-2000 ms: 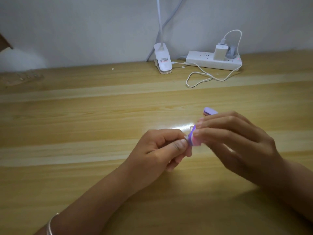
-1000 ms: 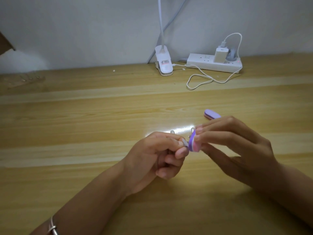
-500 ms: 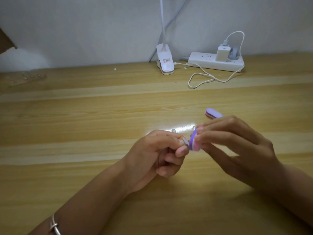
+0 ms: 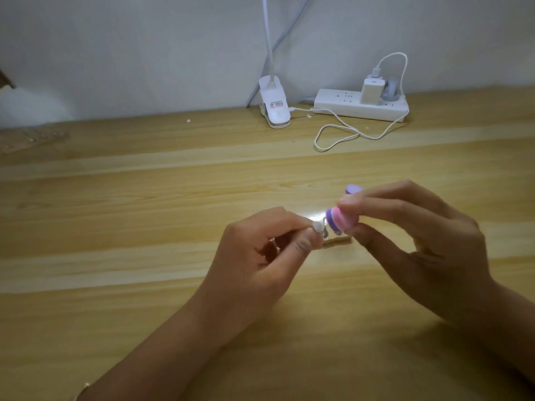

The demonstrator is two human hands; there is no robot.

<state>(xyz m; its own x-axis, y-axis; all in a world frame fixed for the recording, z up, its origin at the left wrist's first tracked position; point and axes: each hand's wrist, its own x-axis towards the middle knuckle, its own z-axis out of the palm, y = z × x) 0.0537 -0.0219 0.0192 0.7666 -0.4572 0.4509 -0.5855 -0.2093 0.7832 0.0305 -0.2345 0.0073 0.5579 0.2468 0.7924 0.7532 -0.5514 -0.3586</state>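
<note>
1. The right hand (image 4: 419, 241) pinches a pink-and-purple charm (image 4: 339, 219) in its grip, held over the middle of the table (image 4: 144, 212).
2. The left hand (image 4: 260, 256) has its grip pressed on a small metal clasp (image 4: 324, 231) just beside the charm (whether they touch is unclear).
3. The step in hand is likely joining clasp to charm. The next move calls for a steady charm and fine alignment.
4. A purple piece (image 4: 351, 189) lies behind the right fingertips.

Left hand (image 4: 260, 256) pinches keychain charm (image 4: 338, 221) from its left, right hand (image 4: 419, 238) from its right, forearms converging.
</note>
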